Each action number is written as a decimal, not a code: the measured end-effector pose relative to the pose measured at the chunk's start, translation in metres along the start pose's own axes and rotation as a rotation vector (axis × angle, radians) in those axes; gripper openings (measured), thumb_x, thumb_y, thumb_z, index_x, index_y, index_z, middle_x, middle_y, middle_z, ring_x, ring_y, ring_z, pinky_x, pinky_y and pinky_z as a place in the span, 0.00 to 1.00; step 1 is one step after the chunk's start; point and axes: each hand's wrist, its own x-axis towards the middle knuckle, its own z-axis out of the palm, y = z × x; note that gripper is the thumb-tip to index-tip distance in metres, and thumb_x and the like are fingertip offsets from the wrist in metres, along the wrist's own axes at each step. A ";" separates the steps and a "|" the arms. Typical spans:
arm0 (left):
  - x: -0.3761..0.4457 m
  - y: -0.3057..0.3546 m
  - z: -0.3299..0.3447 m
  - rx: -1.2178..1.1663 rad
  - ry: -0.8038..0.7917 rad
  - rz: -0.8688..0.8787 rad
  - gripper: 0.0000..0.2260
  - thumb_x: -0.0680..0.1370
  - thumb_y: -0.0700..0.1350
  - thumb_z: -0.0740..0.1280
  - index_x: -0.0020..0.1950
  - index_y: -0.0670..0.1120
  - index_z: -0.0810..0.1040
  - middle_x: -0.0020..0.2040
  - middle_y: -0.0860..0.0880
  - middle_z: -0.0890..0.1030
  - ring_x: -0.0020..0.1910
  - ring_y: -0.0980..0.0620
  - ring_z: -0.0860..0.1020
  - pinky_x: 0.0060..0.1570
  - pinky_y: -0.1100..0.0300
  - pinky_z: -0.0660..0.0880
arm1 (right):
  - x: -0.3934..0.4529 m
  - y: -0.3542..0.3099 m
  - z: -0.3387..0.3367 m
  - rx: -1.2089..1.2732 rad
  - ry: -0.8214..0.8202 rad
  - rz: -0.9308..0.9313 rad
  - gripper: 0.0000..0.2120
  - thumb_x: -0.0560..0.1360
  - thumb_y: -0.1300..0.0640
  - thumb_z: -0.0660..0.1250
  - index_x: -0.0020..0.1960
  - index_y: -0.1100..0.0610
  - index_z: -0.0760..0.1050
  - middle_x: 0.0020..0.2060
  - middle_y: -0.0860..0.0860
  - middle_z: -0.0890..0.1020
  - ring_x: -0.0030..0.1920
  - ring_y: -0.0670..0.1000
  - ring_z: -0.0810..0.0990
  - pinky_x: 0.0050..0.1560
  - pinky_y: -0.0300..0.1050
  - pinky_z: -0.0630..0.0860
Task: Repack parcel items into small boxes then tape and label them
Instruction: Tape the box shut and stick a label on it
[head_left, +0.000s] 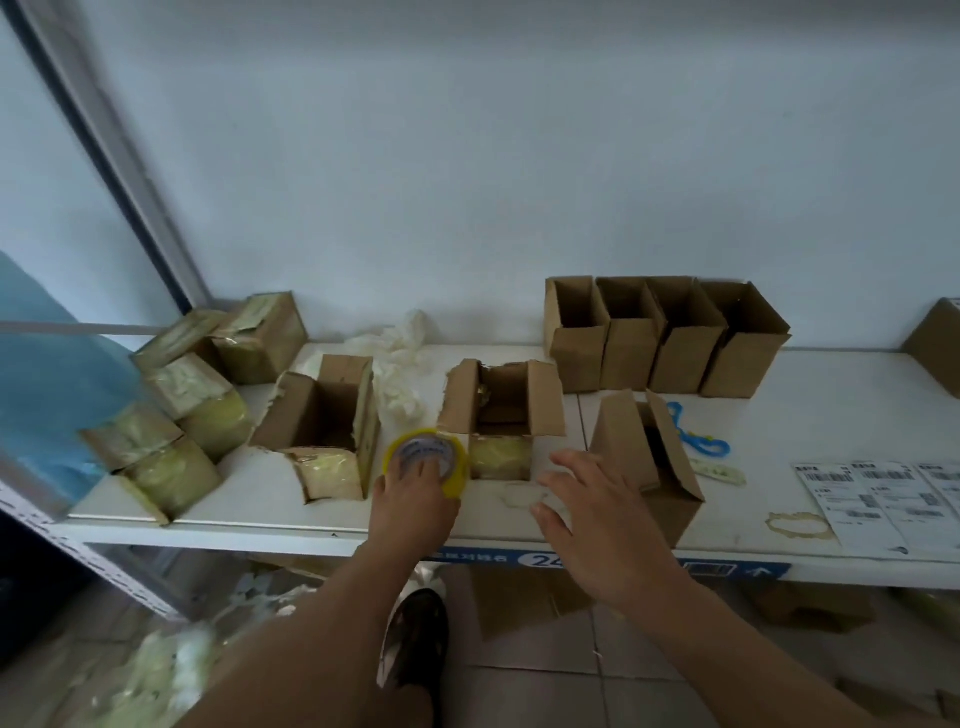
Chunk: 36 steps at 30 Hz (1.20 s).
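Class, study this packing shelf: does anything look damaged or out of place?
Yes. The open box left of the tape roll has torn, ragged flaps. Crumpled white wrapping lies loose behind it, and more scraps litter the floor.

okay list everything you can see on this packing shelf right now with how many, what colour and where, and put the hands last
empty boxes: four, brown, back row by wall
opened parcels: two, brown, centre
taped parcels: several, brown under yellowish tape, left end
small box: one, brown, open, right of centre
tape roll: one, yellow, front centre
labels: a few, white, front right
crumpled wrap: white, behind opened parcels
left hand: its grip is on the tape roll
right hand: open, beside the small box
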 end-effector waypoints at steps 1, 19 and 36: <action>0.002 -0.001 0.001 0.016 -0.009 -0.008 0.23 0.79 0.56 0.62 0.71 0.48 0.67 0.73 0.49 0.68 0.77 0.44 0.53 0.70 0.47 0.60 | 0.000 -0.001 0.001 0.012 -0.011 0.001 0.20 0.82 0.43 0.55 0.71 0.46 0.68 0.73 0.44 0.64 0.73 0.45 0.59 0.71 0.40 0.56; -0.076 0.011 -0.029 -0.535 0.243 -0.162 0.10 0.78 0.54 0.64 0.44 0.49 0.76 0.51 0.44 0.78 0.57 0.43 0.72 0.55 0.47 0.74 | 0.001 -0.016 -0.013 0.368 -0.103 0.060 0.20 0.81 0.43 0.57 0.71 0.47 0.68 0.66 0.43 0.71 0.64 0.42 0.67 0.63 0.40 0.66; -0.092 0.117 -0.096 -0.878 0.364 0.138 0.25 0.74 0.70 0.55 0.60 0.55 0.73 0.55 0.57 0.75 0.52 0.62 0.75 0.50 0.59 0.74 | -0.022 0.013 -0.077 1.089 -0.085 0.317 0.14 0.76 0.42 0.63 0.55 0.48 0.81 0.47 0.42 0.85 0.48 0.41 0.82 0.48 0.36 0.75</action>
